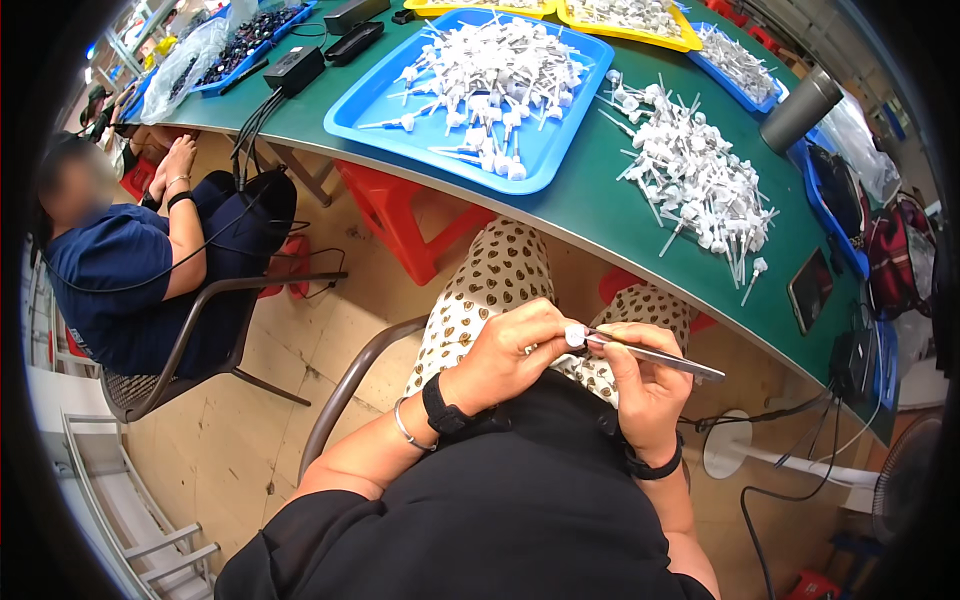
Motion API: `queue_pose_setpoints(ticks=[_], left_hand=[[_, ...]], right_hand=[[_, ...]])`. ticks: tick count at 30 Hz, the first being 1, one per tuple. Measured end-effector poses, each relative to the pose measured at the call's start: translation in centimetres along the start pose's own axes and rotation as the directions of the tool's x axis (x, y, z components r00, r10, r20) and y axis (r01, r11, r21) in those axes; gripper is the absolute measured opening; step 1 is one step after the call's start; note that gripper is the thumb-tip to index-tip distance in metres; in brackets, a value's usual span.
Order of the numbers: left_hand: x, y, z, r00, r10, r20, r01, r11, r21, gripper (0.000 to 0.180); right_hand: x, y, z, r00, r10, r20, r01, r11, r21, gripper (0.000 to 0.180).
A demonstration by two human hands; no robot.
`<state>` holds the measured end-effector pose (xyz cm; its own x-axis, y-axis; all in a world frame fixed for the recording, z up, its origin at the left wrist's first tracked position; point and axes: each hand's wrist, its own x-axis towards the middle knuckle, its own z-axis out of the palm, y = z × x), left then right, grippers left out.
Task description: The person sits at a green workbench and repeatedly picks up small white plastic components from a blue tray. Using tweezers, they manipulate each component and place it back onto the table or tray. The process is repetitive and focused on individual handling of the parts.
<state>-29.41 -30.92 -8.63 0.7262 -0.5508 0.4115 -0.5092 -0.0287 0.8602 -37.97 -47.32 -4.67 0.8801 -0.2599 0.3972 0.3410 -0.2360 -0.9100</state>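
Over my lap, my left hand (pixel 515 350) pinches a small white plastic cap piece (pixel 574 335) between thumb and fingers. My right hand (pixel 645 385) grips metal tweezers (pixel 660 357), whose tips meet the white piece. Both wrists wear black bands, and the left also has a thin bracelet. On the green table (pixel 600 200) above lie a loose heap of white pump parts (pixel 695 180) and a blue tray (pixel 350 120) filled with more of them.
A person in dark blue sits on a chair (pixel 190 340) at left. Red stools (pixel 400 215) stand under the table. A phone (pixel 810 290), a grey cylinder (pixel 800 110), yellow trays (pixel 640 25), black adapters (pixel 295 70) and cables lie on the table. A fan base (pixel 728 445) sits on the floor at right.
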Motion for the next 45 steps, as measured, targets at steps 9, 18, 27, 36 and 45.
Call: queue_pose_setpoints(ticks=[9,18,27,36,45], left_hand=[[0.2,0.3,0.0,1.000,0.010,-0.001,-0.010,1.000,-0.028,0.017],[0.0,0.3,-0.1,1.000,-0.001,0.017,0.001,0.999,0.036,0.015],[0.0,0.3,0.1,1.000,0.022,-0.005,-0.022,0.999,0.031,0.018],[-0.1,0.2,0.3,0.998,0.056,-0.032,-0.054,0.997,0.057,0.023],[0.0,0.3,0.3,0.998,0.055,-0.039,-0.053,0.996,0.065,0.025]], right_hand=[[-0.1,0.4,0.6,0.998,-0.059,-0.032,0.059,0.998,-0.018,0.012],[-0.1,0.3,-0.2,0.997,-0.007,0.074,0.014,0.996,-0.085,0.010],[0.0,-0.2,0.5,1.000,0.020,0.001,-0.020,0.999,0.045,0.009],[-0.1,-0.4,0.4,0.999,0.027,0.021,-0.024,0.995,-0.101,0.008],[-0.2,-0.5,0.9,0.996,0.063,-0.064,-0.062,0.998,0.024,0.007]])
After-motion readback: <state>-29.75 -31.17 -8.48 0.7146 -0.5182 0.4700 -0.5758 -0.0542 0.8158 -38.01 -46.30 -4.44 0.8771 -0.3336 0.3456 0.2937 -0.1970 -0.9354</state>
